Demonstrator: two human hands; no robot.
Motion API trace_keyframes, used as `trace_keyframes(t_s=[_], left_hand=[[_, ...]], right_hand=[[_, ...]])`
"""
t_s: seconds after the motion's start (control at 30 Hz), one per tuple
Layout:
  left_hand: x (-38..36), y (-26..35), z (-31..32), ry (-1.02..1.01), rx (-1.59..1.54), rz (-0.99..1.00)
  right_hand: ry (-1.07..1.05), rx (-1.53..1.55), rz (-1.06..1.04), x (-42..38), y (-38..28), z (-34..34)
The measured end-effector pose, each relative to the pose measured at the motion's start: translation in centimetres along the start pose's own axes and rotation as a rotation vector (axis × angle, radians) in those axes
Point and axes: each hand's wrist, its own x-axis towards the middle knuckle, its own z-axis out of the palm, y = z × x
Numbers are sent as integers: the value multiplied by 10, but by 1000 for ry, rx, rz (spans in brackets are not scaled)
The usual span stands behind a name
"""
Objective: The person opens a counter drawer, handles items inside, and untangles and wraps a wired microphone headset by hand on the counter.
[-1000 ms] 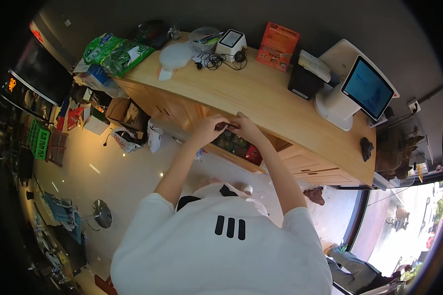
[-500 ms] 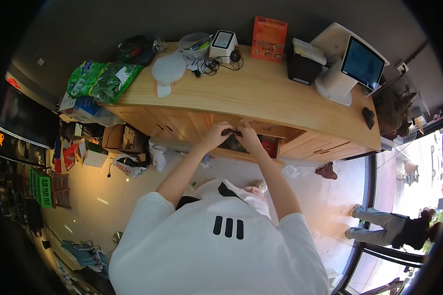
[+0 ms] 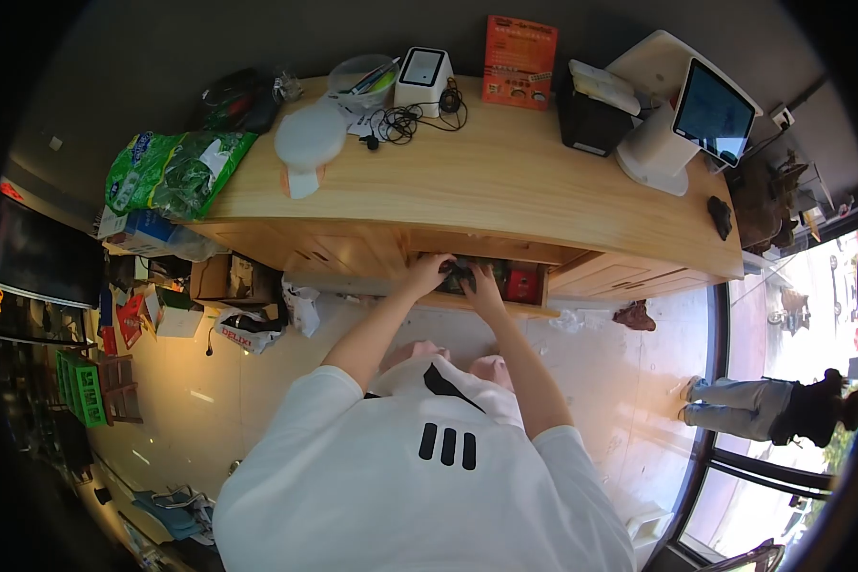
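Note:
My left hand [image 3: 433, 275] and my right hand [image 3: 483, 290] meet over an open wooden drawer [image 3: 545, 297] at the front of the cabinet. Between them is a small dark object [image 3: 460, 270], too small to name. The fingers of both hands are curled against it. Inside the drawer, to the right of my hands, lies a red box [image 3: 520, 285]. Other dark contents of the drawer are partly hidden by my hands.
The wooden counter [image 3: 505, 181] above carries a green plastic package [image 3: 176, 172], a tangled black cable [image 3: 405, 124], a black printer-like box [image 3: 591, 119] and a screen terminal [image 3: 713, 112]. Bags and cartons [image 3: 212, 278] crowd the floor at left. A person [image 3: 767, 410] stands by the doorway at right.
Both hands have lowered toward the open drawer with the dark object between them. More of the red box shows. The person at right has shifted stance, and the view has tilted slightly.

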Motion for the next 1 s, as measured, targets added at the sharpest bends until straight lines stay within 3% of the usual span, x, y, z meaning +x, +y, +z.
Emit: trace_keyframes(t_s=[0.07, 0.13, 0.2, 0.27, 0.33, 0.37, 0.43, 0.5, 0.57, 0.63, 0.7, 0.77, 0.83, 1.0], left_hand=[[-4, -15, 15, -77, -36, -12], [-15, -38, 22, -2, 182, 49], [-18, -48, 21, -26, 120, -35], [-23, -50, 17, -194, 115, -95], [-29, -48, 20, -248, 246, -105], [-30, -47, 22, -297, 375, -111], [-29, -26, 20, -248, 441, -104], [-28, -22, 25, -202, 508, -96], [-26, -48, 49, -93, 503, 40], [-31, -55, 56, -83, 486, 58], [-35, -55, 55, -70, 470, 77], [-39, -36, 39, -199, 376, 21], [-41, -18, 29, -189, 404, 13], [-43, -9, 19, -155, 364, 28]], right_hand=[[-23, 36, 64, -6, 4, -2], [-251, -6, 229, -9, 14, 0], [-270, -11, 168, -12, 29, 14], [-290, -12, 111, -14, 38, 23], [-466, -17, 193, -15, 35, 28], [-468, -17, 194, -17, 33, 30], [-254, -177, 50, -20, 15, 25], [-278, -244, 67, -17, 6, 18], [-301, -310, 89, -17, 8, 18], [-311, -573, 367, -17, 14, 22], [-410, -606, 386, -17, 17, 17], [-506, -638, 401, -16, 16, 16], [-313, -537, 319, -19, 13, 16], [-258, -501, 239, -14, 0, -22]])
